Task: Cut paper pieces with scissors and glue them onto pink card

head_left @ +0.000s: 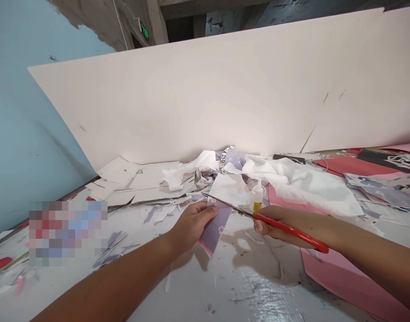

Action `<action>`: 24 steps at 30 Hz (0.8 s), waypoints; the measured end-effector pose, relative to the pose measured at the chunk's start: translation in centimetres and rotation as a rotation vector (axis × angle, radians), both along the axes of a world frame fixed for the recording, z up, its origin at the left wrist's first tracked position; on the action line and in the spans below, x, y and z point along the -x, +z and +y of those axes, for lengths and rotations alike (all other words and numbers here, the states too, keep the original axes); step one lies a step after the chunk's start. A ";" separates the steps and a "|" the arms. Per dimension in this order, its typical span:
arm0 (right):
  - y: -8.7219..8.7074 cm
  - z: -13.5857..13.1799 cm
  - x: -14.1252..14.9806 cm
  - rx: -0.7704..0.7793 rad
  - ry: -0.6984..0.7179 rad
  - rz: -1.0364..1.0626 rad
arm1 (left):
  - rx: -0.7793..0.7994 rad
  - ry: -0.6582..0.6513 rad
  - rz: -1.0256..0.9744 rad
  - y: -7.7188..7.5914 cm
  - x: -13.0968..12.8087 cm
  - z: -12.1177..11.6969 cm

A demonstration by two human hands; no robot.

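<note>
My left hand [191,226] pinches a piece of purple flowered fabric [219,226], with a pink strip along its lower edge, above the table. My right hand [275,221] is closed round the red handles of a pair of scissors [292,230]. The blades lie across the upper part of the fabric, pointing left toward my left thumb; whether the fabric sits between them I cannot tell. Just behind the blades is a white piece of cloth or paper [228,185]. A small white glue bottle [258,193] with a yellow label stands by my right fingers.
Flat cardboard pieces [151,179] lie at the back left. White crumpled cloth [302,181] and pink sheets [346,277] spread to the right, near red sheets [346,166]. Scraps litter the table [191,295]. A tall white board [208,98] stands behind. A blurred patch hides part of the left.
</note>
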State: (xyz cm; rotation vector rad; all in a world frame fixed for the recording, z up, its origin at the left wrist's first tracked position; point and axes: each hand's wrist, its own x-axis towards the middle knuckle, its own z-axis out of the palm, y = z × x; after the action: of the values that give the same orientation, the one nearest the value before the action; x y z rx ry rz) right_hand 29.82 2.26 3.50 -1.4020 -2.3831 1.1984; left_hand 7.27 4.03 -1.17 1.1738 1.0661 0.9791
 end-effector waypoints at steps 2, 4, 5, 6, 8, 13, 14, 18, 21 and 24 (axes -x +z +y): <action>-0.1 0.1 0.0 0.047 -0.034 0.011 | 0.004 0.002 -0.011 0.1 0.0 0.0; -0.2 0.2 0.0 0.082 -0.052 0.024 | 0.004 -0.003 -0.013 0.1 0.0 0.0; -0.3 0.3 0.0 0.098 -0.061 0.026 | 0.004 -0.008 -0.013 0.1 0.0 0.0; -0.3 0.4 0.0 0.117 -0.071 0.025 | 0.002 -0.012 -0.012 0.1 0.0 0.0; -0.4 0.6 -0.1 0.155 -0.092 0.028 | -0.001 -0.016 -0.010 0.0 0.1 0.0; 0.0 0.3 0.2 0.201 -0.132 0.049 | 0.005 -0.006 -0.016 -0.1 0.1 0.1; 0.1 0.2 0.3 0.193 -0.135 0.044 | 0.004 -0.008 -0.019 -0.1 0.1 0.1; 0.6 -0.3 0.8 0.180 -0.134 -0.019 | -0.001 -0.005 -0.019 0.0 0.2 0.1; 0.8 -0.5 1.0 0.194 -0.173 -0.090 | -0.006 -0.010 -0.016 -0.1 0.1 0.1; 1.0 -0.6 1.2 0.240 -0.223 -0.091 | -0.009 -0.024 -0.020 -0.2 0.1 0.1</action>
State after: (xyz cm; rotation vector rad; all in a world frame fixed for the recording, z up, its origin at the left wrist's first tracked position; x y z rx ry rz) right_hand 28.60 1.65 4.46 -1.7748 -2.1201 1.4229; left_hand 7.14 4.11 -1.33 1.1789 1.0308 0.9762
